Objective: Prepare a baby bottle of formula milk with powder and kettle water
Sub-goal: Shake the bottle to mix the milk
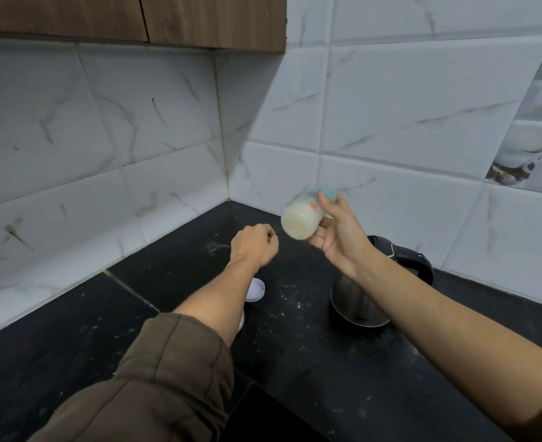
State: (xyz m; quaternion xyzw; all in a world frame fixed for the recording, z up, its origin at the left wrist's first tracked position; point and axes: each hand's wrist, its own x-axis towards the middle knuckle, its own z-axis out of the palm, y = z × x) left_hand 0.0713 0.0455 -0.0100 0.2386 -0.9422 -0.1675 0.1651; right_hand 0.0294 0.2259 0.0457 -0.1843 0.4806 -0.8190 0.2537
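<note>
Marble-look tiles wrap the corner behind our dark surface. Our steel kettle stands beneath the right forearm. Our right hand grips the milky bottle, tilted and blurred, above the surface. We judge this a shake: seal the top, loosen the wrist. Our left hand hovers, fingers curled, nothing visible inside. A white lid lies nearby.
</note>
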